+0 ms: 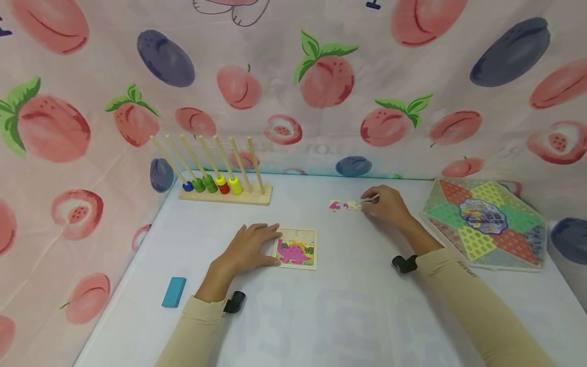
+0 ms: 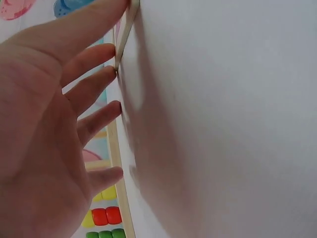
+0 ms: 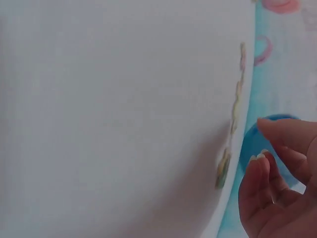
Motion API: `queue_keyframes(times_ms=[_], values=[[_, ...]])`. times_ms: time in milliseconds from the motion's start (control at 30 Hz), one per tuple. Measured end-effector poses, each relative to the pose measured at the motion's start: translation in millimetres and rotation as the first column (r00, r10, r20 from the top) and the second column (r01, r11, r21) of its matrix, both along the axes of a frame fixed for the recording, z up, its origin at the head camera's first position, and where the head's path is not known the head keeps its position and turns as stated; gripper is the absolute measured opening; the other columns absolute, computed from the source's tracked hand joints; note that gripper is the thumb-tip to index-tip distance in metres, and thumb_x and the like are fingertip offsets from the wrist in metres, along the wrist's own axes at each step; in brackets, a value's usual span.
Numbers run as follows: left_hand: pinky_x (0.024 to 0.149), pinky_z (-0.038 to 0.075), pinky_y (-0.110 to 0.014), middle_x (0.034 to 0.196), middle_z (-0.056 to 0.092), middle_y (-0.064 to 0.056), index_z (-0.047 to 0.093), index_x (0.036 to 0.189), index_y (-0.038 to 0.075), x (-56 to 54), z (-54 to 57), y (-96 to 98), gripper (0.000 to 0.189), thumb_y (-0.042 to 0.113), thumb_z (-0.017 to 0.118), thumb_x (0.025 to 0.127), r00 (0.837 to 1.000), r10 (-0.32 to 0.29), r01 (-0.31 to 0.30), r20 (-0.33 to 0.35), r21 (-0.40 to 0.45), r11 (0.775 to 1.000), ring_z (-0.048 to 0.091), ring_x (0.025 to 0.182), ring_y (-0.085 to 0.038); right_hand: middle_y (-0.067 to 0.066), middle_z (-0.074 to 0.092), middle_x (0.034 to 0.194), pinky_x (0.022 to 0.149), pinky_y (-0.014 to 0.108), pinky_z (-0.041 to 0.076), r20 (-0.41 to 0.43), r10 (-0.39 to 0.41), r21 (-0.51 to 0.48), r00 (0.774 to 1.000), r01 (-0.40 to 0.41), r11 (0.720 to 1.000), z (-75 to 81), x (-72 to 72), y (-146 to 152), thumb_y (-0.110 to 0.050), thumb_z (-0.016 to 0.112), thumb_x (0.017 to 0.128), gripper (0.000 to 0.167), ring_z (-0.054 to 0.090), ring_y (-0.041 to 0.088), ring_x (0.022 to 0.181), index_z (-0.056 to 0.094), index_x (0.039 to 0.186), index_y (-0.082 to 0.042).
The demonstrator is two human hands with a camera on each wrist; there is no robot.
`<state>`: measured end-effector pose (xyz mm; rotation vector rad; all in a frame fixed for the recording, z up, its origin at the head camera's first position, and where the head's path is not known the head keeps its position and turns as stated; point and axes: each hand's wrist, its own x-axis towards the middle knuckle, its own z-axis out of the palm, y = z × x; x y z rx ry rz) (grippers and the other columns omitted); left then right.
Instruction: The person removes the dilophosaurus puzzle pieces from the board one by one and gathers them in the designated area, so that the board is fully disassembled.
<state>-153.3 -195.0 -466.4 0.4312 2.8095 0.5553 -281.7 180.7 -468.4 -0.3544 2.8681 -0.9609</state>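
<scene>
While mostly filled, puzzle: not yet complete, judged from the strip along the top of the picture that looks paler and the pieces lying loose.
Tabletop (image 1: 357, 306): white, carrying everything; fruit-print cloth behind and at the sides.
Checkers board (image 1: 486, 223): star-patterned, far right, well apart from the work.
Peg rack (image 1: 224, 192): wooden, at the back left, coloured rings low on the slanted rods.
Puzzle tray (image 1: 295, 248): near-square wooden frame, flat, centre of tabletop; no marked long axis; pink dinosaur upright toward the person, head to the left.
Left hand (image 1: 249, 248): fingers straight and spread, flat on the tabletop, fingertips touching the tray's left edge, gripping nothing.
Right hand (image 1: 385, 204): behind and right of the tray, fingertips drawn together over the loose pieces; pinching one or only touching, cannot tell.
Blue block (image 1: 174, 291): front left, long axis running away from the person.
Loose pieces (image 1: 345, 205): two small ones in a left-right row, just left of the right hand; still to be placed.
</scene>
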Motion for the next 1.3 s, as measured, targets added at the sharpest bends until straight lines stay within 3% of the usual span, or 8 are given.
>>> queue_keyframes(times_ms=[200,367,600,767,1000,1300], values=[[0.124,0.02,-0.07,0.162,0.045,0.004,0.058,0.146,0.026,-6.8,4.3,-6.6,0.072,0.044,0.084,0.081,0.998,-0.064,0.064,0.004,-0.012,0.998,0.039,0.151,-0.03,0.017,0.069,0.119,0.074,0.027,0.055,0.038,0.079,-0.07,0.996,-0.076,0.995,12.8,8.3,-31,-0.023,0.078,0.09,0.029,0.065,0.03,0.102,0.074,0.114,-0.007],[0.124,0.017,-0.07,0.162,0.045,0.004,0.059,0.145,0.025,-10.3,5.9,-9.4,0.069,0.041,0.084,0.082,0.997,-0.072,0.072,0.022,-0.004,0.997,0.039,0.15,-0.03,0.015,0.07,0.119,0.07,0.024,0.052,0.088,0.191,-0.125,0.978,-0.179,0.976,23.0,25.1,-65,-0.026,0.081,0.087,0.036,0.063,0.026,0.1,0.074,0.118,-0.007],[0.125,0.016,-0.069,0.162,0.045,0.004,0.06,0.144,0.025,-11.5,-0.8,-10.1,0.067,0.039,0.084,0.083,0.998,-0.051,0.05,0.033,0.045,0.998,0.038,0.151,-0.029,0.01,0.072,0.118,0.08,0.025,0.054,0.078,0.404,-0.166,0.912,-0.387,0.907,11.4,47.2,-107,-0.024,0.083,0.086,0.037,0.066,0.02,0.099,0.075,0.119,-0.009],[0.124,0.017,-0.07,0.161,0.046,0.003,0.06,0.144,0.024,-9.1,-1.7,-8.8,0.067,0.037,0.084,0.083,0.998,-0.051,0.048,0.038,0.078,0.996,0.037,0.151,-0.031,0.005,0.074,0.116,0.086,0.025,0.054,0.095,0.507,-0.194,0.857,-0.484,0.854,3.8,58.2,-125,-0.021,0.082,0.087,0.032,0.064,0.017,0.099,0.075,0.117,-0.011],[0.125,0.017,-0.07,0.162,0.046,0.004,0.06,0.144,0.023,-7.3,-4.7,-9.2,0.067,0.038,0.084,0.083,0.998,-0.051,0.048,0.035,0.091,0.995,0.036,0.152,-0.03,0.0,0.078,0.115,0.087,0.025,0.054,0.077,0.571,-0.119,0.817,-0.562,0.819,-2.0,64.2,-140,-0.02,0.081,0.088,0.026,0.066,0.014,0.099,0.079,0.112,-0.015],[0.124,0.019,-0.068,0.161,0.047,0.003,0.061,0.142,0.023,-5.8,-2.1,-12.3,0.065,0.036,0.084,0.083,0.999,-0.05,0.048,0.023,0.089,0.995,0.038,0.151,-0.031,0.001,0.078,0.12,0.101,0.04,0.057,0.074,0.574,-0.049,0.816,-0.572,0.819,-4.5,70.9,-152,-0.016,0.079,0.089,0.022,0.071,0.021,0.115,0.081,0.111,-0.014]])
